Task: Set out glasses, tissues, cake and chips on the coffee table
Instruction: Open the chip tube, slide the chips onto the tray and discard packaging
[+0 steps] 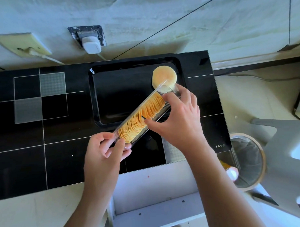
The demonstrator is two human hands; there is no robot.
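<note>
A long clear plastic sleeve of stacked yellow chips (142, 116) is held slantwise over the black glossy coffee table (61, 133). My left hand (106, 154) grips its near end. My right hand (178, 119) pinches the sleeve's side, thumb and fingers around its far half. The sleeve's far end rests over the near right part of a black rectangular tray (124, 95). A round pale cake (164, 77) lies in the tray's far right corner, partly covered by the sleeve's end. No glasses or tissues are visible.
A white wall with two sockets (90, 42) and cords runs behind the table. To the right stand a lined waste bin (247, 161), a yellow can (230, 171) beside it, and a grey stool (287, 159). A white shelf edge (157, 189) sits below the table.
</note>
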